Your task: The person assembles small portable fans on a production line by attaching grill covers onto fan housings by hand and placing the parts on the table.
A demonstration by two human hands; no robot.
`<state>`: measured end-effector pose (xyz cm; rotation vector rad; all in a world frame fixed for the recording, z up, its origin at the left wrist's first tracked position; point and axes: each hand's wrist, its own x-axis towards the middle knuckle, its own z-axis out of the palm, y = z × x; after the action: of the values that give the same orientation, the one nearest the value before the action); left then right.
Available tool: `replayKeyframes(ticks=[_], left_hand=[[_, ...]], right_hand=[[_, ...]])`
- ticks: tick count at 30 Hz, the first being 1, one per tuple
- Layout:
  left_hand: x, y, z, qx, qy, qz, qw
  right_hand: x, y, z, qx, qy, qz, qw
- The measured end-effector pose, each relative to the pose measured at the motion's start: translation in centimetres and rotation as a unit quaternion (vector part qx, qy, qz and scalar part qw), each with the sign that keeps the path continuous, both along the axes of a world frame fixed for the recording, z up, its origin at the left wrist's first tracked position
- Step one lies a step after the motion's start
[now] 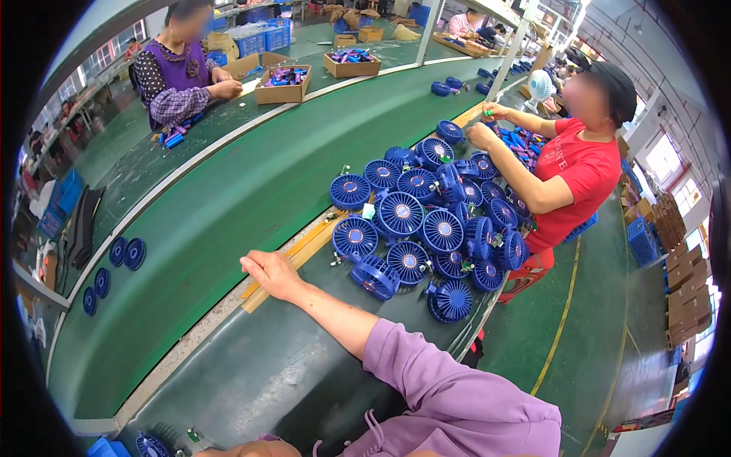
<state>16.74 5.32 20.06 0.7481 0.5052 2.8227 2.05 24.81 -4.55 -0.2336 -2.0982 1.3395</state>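
From my end: right hand (pixel 276 274) is at the bench's belt-side edge, over the wooden strip (pixel 314 242); can't tell if it's touching. Fingers curled in, hand narrow, no object showing in it. Left side is only a patch of skin at the lower edge of the head view; I can't tell how wide that left hand (pixel 247 451) is or what it holds. Nearest it, a lone blue fan (pixel 152 445) and a small circuit board (pixel 193 435) at the bench's near end. Main pile of blue fans (pixel 400 213) fills the bench (pixel 255 381) beyond the right hand, belt-side edge to right edge, some flat, some tipped on others. My read: heaped there so both this person and the co-worker (pixel 579 164) in red can reach. Strip probably stops strays sliding onto the green conveyor belt (pixel 228 206). Boards seem left outside the housings for access.
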Motion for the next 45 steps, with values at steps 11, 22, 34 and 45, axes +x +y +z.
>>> replayKeyframes(ticks=[11,22,34,45], left_hand=[[1.8,-3.3,-0.2,-0.069,0.043,-0.022,0.996],[-4.0,5.3,-21.8,-0.424,0.159,0.020,0.891],[-5.6,6.2,-25.8,-0.508,0.141,-0.082,0.846],[-5.3,6.1,-26.3,-0.502,0.139,-0.080,0.850]], right_hand=[[0.4,0.8,0.3,-0.002,0.001,-0.001,1.000],[-0.3,-0.5,0.0,0.001,0.022,-0.020,1.000],[-0.5,0.2,-0.5,0.026,0.000,-0.030,0.999],[0.3,0.3,0.0,0.007,0.023,0.003,1.000]])
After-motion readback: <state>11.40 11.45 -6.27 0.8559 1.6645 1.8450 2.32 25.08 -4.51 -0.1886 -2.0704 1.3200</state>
